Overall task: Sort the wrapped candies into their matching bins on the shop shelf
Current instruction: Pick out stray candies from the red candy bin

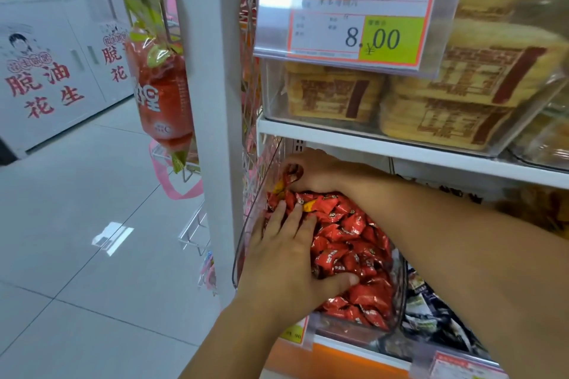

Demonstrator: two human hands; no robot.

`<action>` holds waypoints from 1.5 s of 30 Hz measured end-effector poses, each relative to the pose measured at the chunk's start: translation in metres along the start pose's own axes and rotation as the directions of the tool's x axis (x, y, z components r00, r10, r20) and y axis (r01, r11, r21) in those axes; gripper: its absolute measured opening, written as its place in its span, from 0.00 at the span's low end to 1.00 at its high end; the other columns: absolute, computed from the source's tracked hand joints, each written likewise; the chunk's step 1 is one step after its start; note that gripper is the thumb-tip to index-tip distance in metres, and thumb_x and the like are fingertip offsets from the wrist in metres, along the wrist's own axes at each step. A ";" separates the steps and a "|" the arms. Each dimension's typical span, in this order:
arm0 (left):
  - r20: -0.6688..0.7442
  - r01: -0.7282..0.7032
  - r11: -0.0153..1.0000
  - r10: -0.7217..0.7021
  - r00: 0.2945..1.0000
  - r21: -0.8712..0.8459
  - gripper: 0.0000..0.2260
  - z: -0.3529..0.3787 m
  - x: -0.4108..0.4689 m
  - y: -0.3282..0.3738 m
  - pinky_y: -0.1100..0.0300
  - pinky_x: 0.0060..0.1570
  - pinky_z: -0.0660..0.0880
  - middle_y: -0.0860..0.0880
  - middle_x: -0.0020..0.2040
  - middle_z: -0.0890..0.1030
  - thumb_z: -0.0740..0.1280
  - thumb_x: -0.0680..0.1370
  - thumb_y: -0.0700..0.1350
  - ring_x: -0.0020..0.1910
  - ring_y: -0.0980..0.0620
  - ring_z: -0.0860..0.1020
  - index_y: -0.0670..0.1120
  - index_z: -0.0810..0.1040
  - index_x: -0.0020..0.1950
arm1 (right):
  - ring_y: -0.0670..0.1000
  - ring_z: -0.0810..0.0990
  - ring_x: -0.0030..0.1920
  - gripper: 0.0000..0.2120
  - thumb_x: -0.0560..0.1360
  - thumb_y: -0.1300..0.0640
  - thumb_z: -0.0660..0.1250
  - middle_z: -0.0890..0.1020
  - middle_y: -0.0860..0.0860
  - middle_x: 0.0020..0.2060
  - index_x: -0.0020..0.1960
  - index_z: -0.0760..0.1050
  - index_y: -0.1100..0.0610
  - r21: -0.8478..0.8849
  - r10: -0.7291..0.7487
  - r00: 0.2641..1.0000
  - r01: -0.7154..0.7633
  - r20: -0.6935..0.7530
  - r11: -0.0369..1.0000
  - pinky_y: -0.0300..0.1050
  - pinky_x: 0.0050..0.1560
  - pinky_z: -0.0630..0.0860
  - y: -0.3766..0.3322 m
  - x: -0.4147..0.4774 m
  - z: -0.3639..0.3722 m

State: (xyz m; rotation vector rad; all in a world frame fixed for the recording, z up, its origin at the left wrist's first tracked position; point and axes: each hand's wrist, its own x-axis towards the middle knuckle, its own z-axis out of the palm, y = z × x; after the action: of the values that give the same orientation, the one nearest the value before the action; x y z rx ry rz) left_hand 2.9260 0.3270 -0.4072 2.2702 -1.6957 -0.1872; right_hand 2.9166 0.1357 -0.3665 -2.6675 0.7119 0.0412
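A clear plastic bin [397, 301] on the lower shelf is heaped with red wrapped candies [354, 240]. My left hand [286, 258] lies on the heap with fingers spread and pressing down, thumb out to the right. My right hand [314, 172] reaches deep to the back left of the bin and grips a red wrapped candy [291, 174] there. A yellow-wrapped candy [309, 205] shows among the red ones near my left fingertips. The right fingers are mostly hidden behind the hand.
A shelf board [400, 148] sits just above the bin, carrying clear boxes of yellow packaged cakes [431, 95] and a price tag [357, 18]. A white upright post [212, 101] stands left of the bin, with a hanging orange snack bag [160, 92]. Dark-wrapped sweets [437, 311] fill the neighbouring bin at right.
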 end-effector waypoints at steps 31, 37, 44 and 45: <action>-0.286 0.018 0.893 -0.164 0.944 -0.450 0.28 -0.017 -0.005 -0.004 0.68 0.67 0.57 0.53 0.74 0.66 0.62 0.79 0.54 0.72 0.56 0.64 0.50 0.59 0.77 | 0.31 0.76 0.42 0.06 0.74 0.59 0.70 0.77 0.39 0.42 0.48 0.77 0.49 0.480 -0.041 0.997 0.065 -0.061 0.875 0.25 0.46 0.68 -0.012 -0.065 -0.037; -0.371 -0.098 0.775 -0.184 0.910 -0.625 0.22 -0.027 0.000 -0.001 0.77 0.49 0.68 0.64 0.51 0.79 0.68 0.77 0.43 0.48 0.70 0.75 0.64 0.70 0.66 | 0.44 0.81 0.38 0.09 0.72 0.56 0.72 0.83 0.50 0.39 0.48 0.73 0.53 0.668 -0.094 0.996 0.073 -0.004 0.741 0.37 0.43 0.78 -0.034 -0.086 -0.026; -0.415 0.009 0.811 -0.308 0.856 -0.585 0.04 -0.029 -0.013 -0.001 0.73 0.35 0.68 0.56 0.36 0.76 0.64 0.79 0.43 0.38 0.63 0.75 0.52 0.74 0.51 | 0.44 0.76 0.48 0.12 0.76 0.57 0.66 0.79 0.49 0.53 0.59 0.77 0.55 -0.099 -0.002 0.997 0.011 0.083 0.995 0.33 0.48 0.72 -0.012 -0.048 -0.011; -0.410 0.017 0.805 -0.320 0.854 -0.593 0.04 -0.028 -0.013 -0.001 0.72 0.34 0.68 0.55 0.35 0.75 0.64 0.79 0.42 0.37 0.63 0.75 0.51 0.72 0.51 | 0.48 0.76 0.53 0.15 0.74 0.55 0.68 0.78 0.49 0.55 0.61 0.76 0.53 -0.239 0.019 0.991 0.013 0.132 0.971 0.39 0.52 0.72 -0.010 -0.044 -0.001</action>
State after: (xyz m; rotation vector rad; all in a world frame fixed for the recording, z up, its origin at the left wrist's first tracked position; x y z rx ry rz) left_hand 2.9306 0.3445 -0.3819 1.7991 -0.9838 -0.1172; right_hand 2.8833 0.1640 -0.3569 -2.8580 0.7069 0.3225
